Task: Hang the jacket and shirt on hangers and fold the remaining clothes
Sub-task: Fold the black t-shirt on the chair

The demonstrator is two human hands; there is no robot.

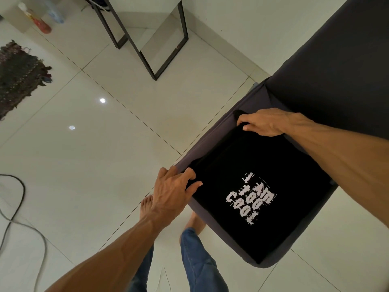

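Left hand (171,191): we note fingers and thumb curled onto the near-left edge of the black T-shirt (273,161), pinching the cloth where it meets the seat's rim. Right hand (264,123): fingers curled over the far corner of the same shirt, gripping it; a small tuft of black cloth sticks up just past the fingertips.

The shirt lies flat on a grey seat (214,142), its white print (250,200) facing up and reading "I AM TOO COOL". It covers most of the cushion. A narrow grey band shows along the near-left side, a wider strip at the far-left corner. The shirt's edges run roughly parallel with the seat's edges. Darker upholstery rises beyond the right hand.

Below the left forearm we see bare feet (146,205) and jeans (197,256), close against the seat's near side.

Outward: pale glossy tiled floor (126,144), a wide open stretch left of the seat. A black metal frame (145,53) stands well beyond. A dark fringed rug (19,79) lies at the far left edge, and a cable (20,199) loops along the floor below it, both well apart from the seat.
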